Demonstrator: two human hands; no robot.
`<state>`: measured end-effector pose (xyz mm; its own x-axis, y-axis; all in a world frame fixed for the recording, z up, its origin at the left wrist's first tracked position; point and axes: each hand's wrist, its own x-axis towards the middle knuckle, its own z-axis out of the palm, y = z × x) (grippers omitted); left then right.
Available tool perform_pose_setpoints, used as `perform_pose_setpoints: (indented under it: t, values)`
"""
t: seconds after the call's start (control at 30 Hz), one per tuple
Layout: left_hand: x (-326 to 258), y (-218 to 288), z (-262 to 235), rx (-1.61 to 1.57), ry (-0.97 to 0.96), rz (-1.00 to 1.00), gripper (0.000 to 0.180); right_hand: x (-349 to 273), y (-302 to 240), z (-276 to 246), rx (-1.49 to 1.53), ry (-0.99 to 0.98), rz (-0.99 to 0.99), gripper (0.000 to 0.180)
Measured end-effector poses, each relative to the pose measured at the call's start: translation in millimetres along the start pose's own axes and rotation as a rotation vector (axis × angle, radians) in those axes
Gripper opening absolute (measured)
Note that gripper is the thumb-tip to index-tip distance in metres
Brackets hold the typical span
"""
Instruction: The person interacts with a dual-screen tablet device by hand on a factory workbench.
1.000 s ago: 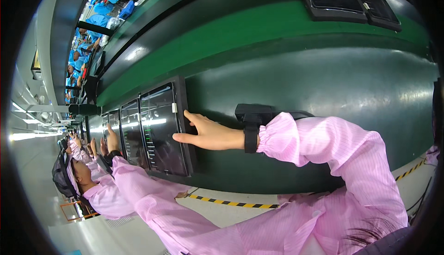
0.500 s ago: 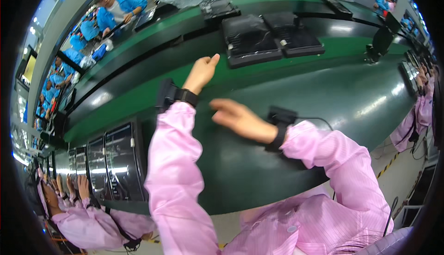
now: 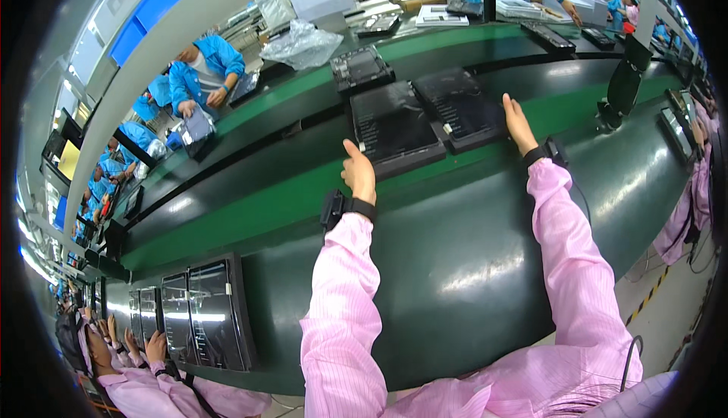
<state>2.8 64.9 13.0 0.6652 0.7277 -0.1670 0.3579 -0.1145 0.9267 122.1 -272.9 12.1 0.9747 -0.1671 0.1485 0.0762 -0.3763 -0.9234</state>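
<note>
On green conveyor at 12 o'clock: both hands at two dark flat trays.
Left hand (image 3: 359,175) loosely curled, thumb touching left tray (image 3: 394,126) near edge; right hand (image 3: 519,124) fingers flat on right tray (image 3: 464,107) at 1 o'clock.

2 pink pinstriped sleeves (image 3: 345,319), black wrist straps (image 3: 362,208), thin cable (image 3: 582,198)
</note>
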Motion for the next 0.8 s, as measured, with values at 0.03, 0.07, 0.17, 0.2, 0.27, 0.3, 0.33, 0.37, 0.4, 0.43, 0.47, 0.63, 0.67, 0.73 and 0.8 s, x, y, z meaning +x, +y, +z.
perform_pose_setpoints:
  t: [0.03,0.07,0.17,0.2,0.27,0.3,0.33,0.37,0.4,0.43,0.47,0.63,0.67,0.73,0.8]
  values:
    - [-6,1,0,0.03,0.078,0.003,0.093,-2,-2,2,-0.039,0.009,0.011,0.096]
    - [-10,3,-4,0.054,0.088,0.054,0.091,-3,-5,-2,0.023,-0.013,0.024,0.096]
    - [-27,-6,-33,0.077,0.118,0.183,0.084,-27,-32,-6,0.022,-0.073,0.031,0.098]
    - [-54,11,-42,0.041,-0.055,0.053,0.088,-30,-23,-24,-0.035,-0.072,0.013,0.098]
    - [-76,-14,-66,0.045,-0.026,0.099,0.086,-59,-23,-35,0.045,-0.12,-0.004,0.098]
    - [-101,-19,-75,0.054,-0.053,0.117,0.085,-84,-22,-53,0.11,-0.14,-0.005,0.097]
    - [-123,-26,-88,0.054,-0.086,0.132,0.083,-118,-41,-67,0.146,-0.167,0.044,0.094]
    - [-133,-42,-82,0.084,-0.143,0.104,0.081,-126,-20,-73,0.122,-0.175,0.036,0.089]
    - [-154,-53,-94,0.125,-0.155,0.144,0.077,-149,-19,-87,0.098,-0.192,0.033,0.085]
    - [-180,-57,-113,0.153,-0.179,0.196,0.073,-171,-19,-96,0.075,-0.223,0.03,0.081]
    - [-203,-67,-134,0.14,-0.164,0.252,0.06,-199,-26,-106,0.09,-0.236,0.026,0.077]
    - [-290,-101,-189,0.208,-0.204,0.288,0.042,-298,-23,-149,0.091,-0.282,0.044,0.059]
    - [-303,-104,-197,0.178,-0.228,0.24,0.042,-313,-15,-159,0.067,-0.265,0.013,0.058]
    - [-313,-116,-213,0.181,-0.301,0.161,0.04,-332,-9,-173,0.04,-0.258,0.011,0.056]
    - [-295,-117,-225,0.1,-0.334,0.119,0.04,-332,-7,-188,0.021,-0.336,0.016,0.053]
